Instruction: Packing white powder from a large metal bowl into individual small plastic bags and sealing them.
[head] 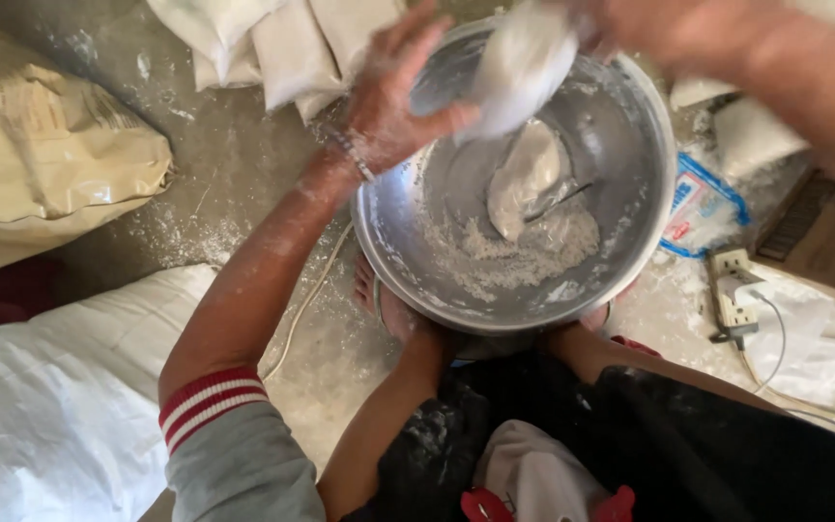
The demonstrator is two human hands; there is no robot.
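White, powder-dusted plastic bag (519,68): held over the upper part of the bowl. Long axis runs upper right to lower left; the lower end points down into the bowl. Blurred, so I cannot read its mouth.

Left hand (393,101): fingers spread, thumb pressed against the bag's lower left side, palm over the bowl's left rim. Dusted white; a beaded band at the wrist. Right hand (649,29): at the top edge, blurred, closed on the bag's upper end as far as I can see.

Round, grey metal bowl (630,193): directly beneath the bag, on the floor between my feet. Inside, a loose heap of white powder (514,256) lies toward the lower wall, with a pale lump above it near the middle.

Outward:
- Small white filled packets (292,48), several in a row, just beyond the bowl's upper left rim.
- Flat plastic packet with blue border and red mark (698,208), right of the bowl, touching or nearly touching its rim.
- White socket strip with cord (732,295), lower right of the bowl.
- Large tan paper sack (41,155), far left, well apart.
- Big white woven sack (50,406), lower left.
- Grey concrete floor (244,164), powder-strewn.
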